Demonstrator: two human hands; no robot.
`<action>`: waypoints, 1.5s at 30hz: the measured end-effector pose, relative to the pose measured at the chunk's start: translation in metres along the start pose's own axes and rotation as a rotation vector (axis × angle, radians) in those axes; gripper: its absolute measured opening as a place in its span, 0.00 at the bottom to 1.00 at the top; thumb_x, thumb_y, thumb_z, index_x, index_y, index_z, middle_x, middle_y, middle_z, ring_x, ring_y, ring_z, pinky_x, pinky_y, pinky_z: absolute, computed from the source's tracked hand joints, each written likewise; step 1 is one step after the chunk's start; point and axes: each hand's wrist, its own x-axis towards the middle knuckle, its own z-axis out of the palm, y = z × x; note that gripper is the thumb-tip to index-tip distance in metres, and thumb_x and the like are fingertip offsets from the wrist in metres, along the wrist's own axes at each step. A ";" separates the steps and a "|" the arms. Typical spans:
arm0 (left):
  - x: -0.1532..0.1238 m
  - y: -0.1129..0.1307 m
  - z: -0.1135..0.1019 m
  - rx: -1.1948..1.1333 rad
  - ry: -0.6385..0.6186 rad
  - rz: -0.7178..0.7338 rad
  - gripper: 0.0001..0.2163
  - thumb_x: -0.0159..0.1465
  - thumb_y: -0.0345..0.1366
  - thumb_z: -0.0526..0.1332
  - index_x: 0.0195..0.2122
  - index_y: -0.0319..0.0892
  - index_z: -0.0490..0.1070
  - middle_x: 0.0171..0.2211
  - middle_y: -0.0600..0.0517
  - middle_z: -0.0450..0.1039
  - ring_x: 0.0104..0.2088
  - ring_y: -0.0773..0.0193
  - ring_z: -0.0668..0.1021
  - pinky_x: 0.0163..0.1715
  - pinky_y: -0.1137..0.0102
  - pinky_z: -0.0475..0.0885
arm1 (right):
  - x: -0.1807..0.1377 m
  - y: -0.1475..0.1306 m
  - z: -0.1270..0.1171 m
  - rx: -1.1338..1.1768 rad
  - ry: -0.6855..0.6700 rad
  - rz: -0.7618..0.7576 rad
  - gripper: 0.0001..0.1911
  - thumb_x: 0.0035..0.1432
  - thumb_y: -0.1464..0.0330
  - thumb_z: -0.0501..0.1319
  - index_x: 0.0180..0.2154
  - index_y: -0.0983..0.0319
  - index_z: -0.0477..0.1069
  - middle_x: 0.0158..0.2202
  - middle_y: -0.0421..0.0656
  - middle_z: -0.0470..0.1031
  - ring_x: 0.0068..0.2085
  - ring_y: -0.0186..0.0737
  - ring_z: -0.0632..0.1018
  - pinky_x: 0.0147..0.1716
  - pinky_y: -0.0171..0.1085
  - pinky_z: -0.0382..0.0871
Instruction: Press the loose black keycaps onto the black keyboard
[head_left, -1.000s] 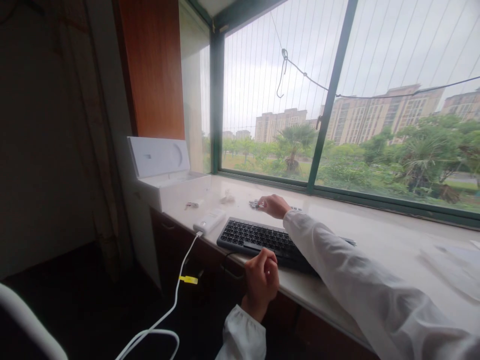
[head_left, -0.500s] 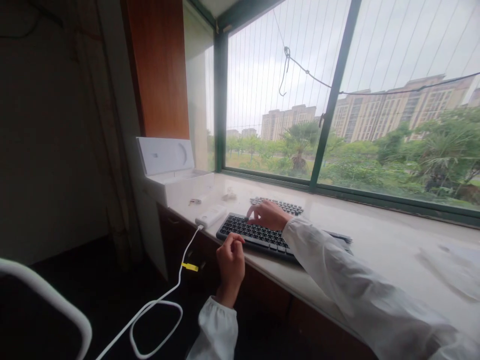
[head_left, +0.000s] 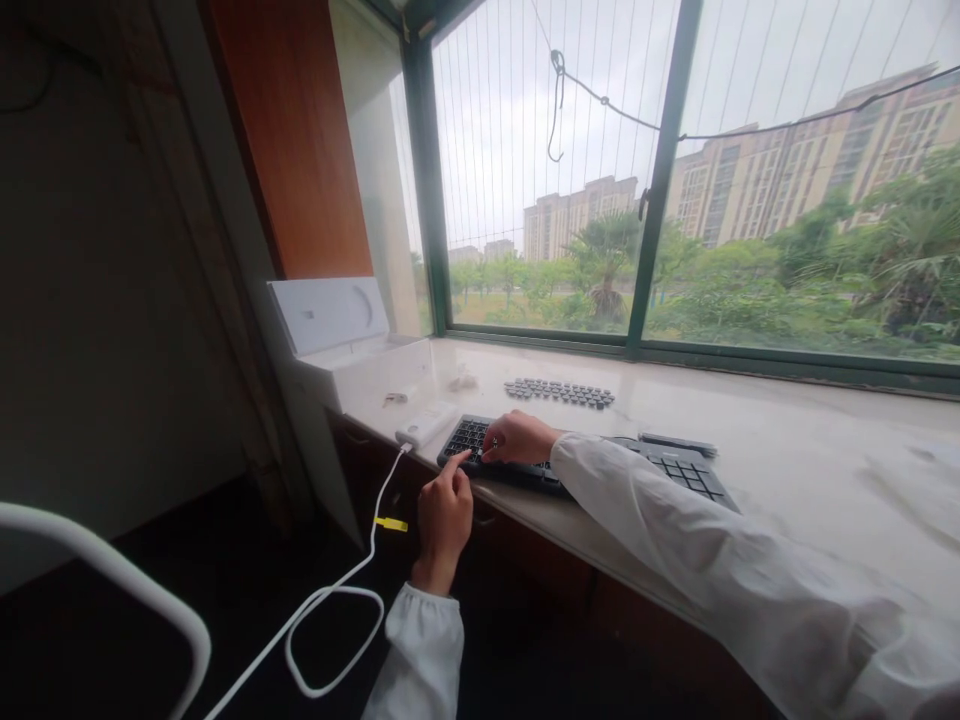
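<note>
Black keyboard (head_left: 592, 465) on counter (head_left: 780, 470): right hand (head_left: 519, 438) curled over its left keys; left hand (head_left: 442, 515) touches its left edge with forefinger extended.

The keyboard (head_left: 585, 462) at centre looks matt black plastic. The sill (head_left: 780, 470) under it is pale polished stone with a soft sheen. The box (head_left: 337, 340) at left is smooth white card. The cable (head_left: 352, 580) at lower left is glossy white plastic. Both sleeves (head_left: 712, 560) are thin white cloth. The panel (head_left: 300, 140) at upper left is reddish wood, semi-gloss.
</note>
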 end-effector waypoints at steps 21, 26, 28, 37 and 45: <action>-0.003 0.000 0.004 0.198 -0.085 0.068 0.20 0.68 0.31 0.51 0.60 0.53 0.66 0.44 0.51 0.80 0.41 0.61 0.81 0.38 0.72 0.69 | -0.002 -0.015 0.003 0.013 -0.011 0.141 0.10 0.51 0.60 0.65 0.35 0.55 0.80 0.22 0.37 0.78 0.30 0.33 0.78 0.27 0.29 0.63; -0.004 -0.002 0.005 0.222 -0.077 0.082 0.20 0.68 0.32 0.51 0.59 0.54 0.67 0.42 0.51 0.80 0.40 0.61 0.81 0.36 0.72 0.69 | -0.003 -0.018 0.001 0.010 -0.014 0.164 0.11 0.51 0.60 0.66 0.35 0.56 0.81 0.22 0.37 0.78 0.29 0.33 0.78 0.27 0.29 0.63; -0.004 -0.002 0.006 0.223 -0.076 0.088 0.20 0.68 0.32 0.51 0.59 0.55 0.67 0.42 0.51 0.80 0.40 0.61 0.81 0.36 0.72 0.69 | -0.003 -0.020 0.000 0.006 -0.014 0.173 0.11 0.51 0.60 0.66 0.36 0.56 0.81 0.23 0.38 0.78 0.30 0.34 0.78 0.28 0.29 0.63; -0.005 0.000 0.004 0.248 -0.089 0.075 0.20 0.69 0.32 0.51 0.60 0.53 0.67 0.43 0.49 0.80 0.39 0.62 0.81 0.37 0.72 0.69 | -0.005 -0.022 0.000 0.007 0.000 0.186 0.10 0.50 0.60 0.66 0.35 0.56 0.81 0.23 0.38 0.78 0.29 0.33 0.78 0.28 0.29 0.63; -0.004 0.001 0.003 0.246 -0.077 0.091 0.19 0.68 0.32 0.50 0.57 0.54 0.69 0.41 0.51 0.80 0.39 0.60 0.81 0.35 0.71 0.69 | -0.004 -0.021 0.002 -0.001 0.021 0.171 0.10 0.50 0.61 0.66 0.34 0.57 0.81 0.22 0.38 0.78 0.29 0.34 0.78 0.28 0.28 0.64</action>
